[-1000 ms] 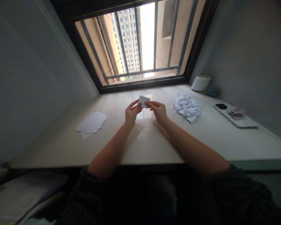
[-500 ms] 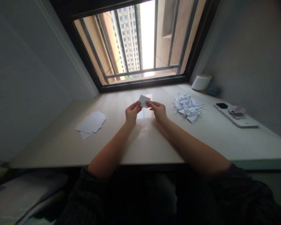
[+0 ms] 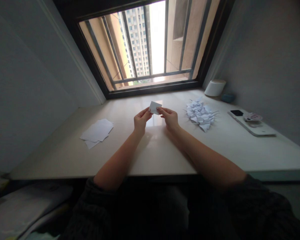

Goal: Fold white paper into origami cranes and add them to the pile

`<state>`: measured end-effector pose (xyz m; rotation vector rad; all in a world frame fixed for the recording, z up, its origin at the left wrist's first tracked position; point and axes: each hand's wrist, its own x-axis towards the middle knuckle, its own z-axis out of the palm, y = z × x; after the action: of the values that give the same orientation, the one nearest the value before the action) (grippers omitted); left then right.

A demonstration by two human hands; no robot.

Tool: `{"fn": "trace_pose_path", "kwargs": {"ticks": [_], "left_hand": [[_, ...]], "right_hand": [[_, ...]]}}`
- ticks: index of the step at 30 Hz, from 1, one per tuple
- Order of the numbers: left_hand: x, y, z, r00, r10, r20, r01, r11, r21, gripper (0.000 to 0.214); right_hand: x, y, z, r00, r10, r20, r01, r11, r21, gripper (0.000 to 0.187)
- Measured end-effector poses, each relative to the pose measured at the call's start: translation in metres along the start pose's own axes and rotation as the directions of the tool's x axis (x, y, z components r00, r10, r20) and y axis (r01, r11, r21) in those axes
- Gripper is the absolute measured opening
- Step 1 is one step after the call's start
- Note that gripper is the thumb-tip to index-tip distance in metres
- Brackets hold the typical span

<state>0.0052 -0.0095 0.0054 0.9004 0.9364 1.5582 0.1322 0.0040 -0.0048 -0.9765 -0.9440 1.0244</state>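
Note:
A small square of white paper (image 3: pixel 155 107) is held up above the middle of the white tabletop (image 3: pixel 150 156). My left hand (image 3: pixel 141 120) pinches its left edge between thumb and fingers. At the paper's lower right, my right hand (image 3: pixel 170 118) grips it the same way, thumb on the near face. Whether the paper is folded is too small to tell. Left of my hands lies a loose stack of white paper sheets (image 3: pixel 97 130). To their right sits a heap of folded white paper pieces (image 3: pixel 200 114) with pointed ends.
A phone (image 3: pixel 252 124) with a round grip on its back lies at the right. A white container (image 3: pixel 215 87) and a small blue object (image 3: pixel 227 97) stand in the back right corner. A barred window (image 3: pixel 150 87) rises behind the table.
The paper square has shifted very slightly to the right, with my right hand moving along with it. Both hands keep their hold, and the stack and heap look the same.

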Motion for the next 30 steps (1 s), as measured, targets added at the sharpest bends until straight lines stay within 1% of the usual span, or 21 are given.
{"fn": "trace_pose_path", "kwargs": {"ticks": [10, 13, 15, 17, 20, 23, 26, 28, 30], "left_hand": [[0.001, -0.002, 0.001, 0.999, 0.048, -0.027, -0.047, 0.999, 0.02, 0.036], [0.001, -0.002, 0.0, 0.996, 0.069, -0.049, -0.066, 0.996, 0.055, 0.036], [0.0, -0.001, 0.001, 0.995, 0.098, -0.032, -0.096, 0.992, 0.082, 0.038], [-0.002, 0.001, 0.001, 0.993, 0.118, 0.009, -0.118, 0.987, 0.107, 0.042], [-0.003, 0.002, 0.002, 0.991, 0.128, 0.044, -0.133, 0.982, 0.137, 0.051], [-0.003, 0.0, 0.001, 0.992, 0.122, 0.025, -0.125, 0.979, 0.16, 0.055], [-0.003, -0.003, -0.001, 0.995, 0.102, -0.004, -0.1, 0.981, 0.164, 0.059], [-0.003, -0.004, -0.002, 0.992, 0.123, -0.014, -0.119, 0.979, 0.164, 0.066], [-0.002, -0.005, -0.002, 0.985, 0.172, 0.003, -0.169, 0.969, 0.182, 0.068]], "right_hand": [[-0.002, 0.0, 0.002, 1.0, -0.01, -0.01, 0.01, 1.0, 0.016, 0.035], [-0.003, -0.001, 0.002, 0.999, -0.046, 0.009, 0.046, 0.999, 0.013, 0.032], [-0.004, -0.004, 0.002, 0.996, -0.081, 0.023, 0.081, 0.997, 0.019, 0.03], [-0.004, -0.006, 0.001, 0.994, -0.097, 0.044, 0.096, 0.995, 0.02, 0.029], [-0.004, -0.008, 0.001, 0.994, -0.075, 0.077, 0.075, 0.997, 0.003, 0.031], [-0.005, -0.008, 0.002, 0.997, -0.036, 0.065, 0.038, 0.999, -0.027, 0.036], [-0.005, -0.005, 0.003, 0.999, -0.018, 0.045, 0.018, 1.0, -0.008, 0.037], [-0.005, -0.001, 0.003, 0.999, 0.001, 0.045, -0.001, 1.0, 0.013, 0.036], [-0.003, 0.003, 0.002, 0.998, 0.036, 0.042, -0.037, 0.999, 0.026, 0.034]]}}
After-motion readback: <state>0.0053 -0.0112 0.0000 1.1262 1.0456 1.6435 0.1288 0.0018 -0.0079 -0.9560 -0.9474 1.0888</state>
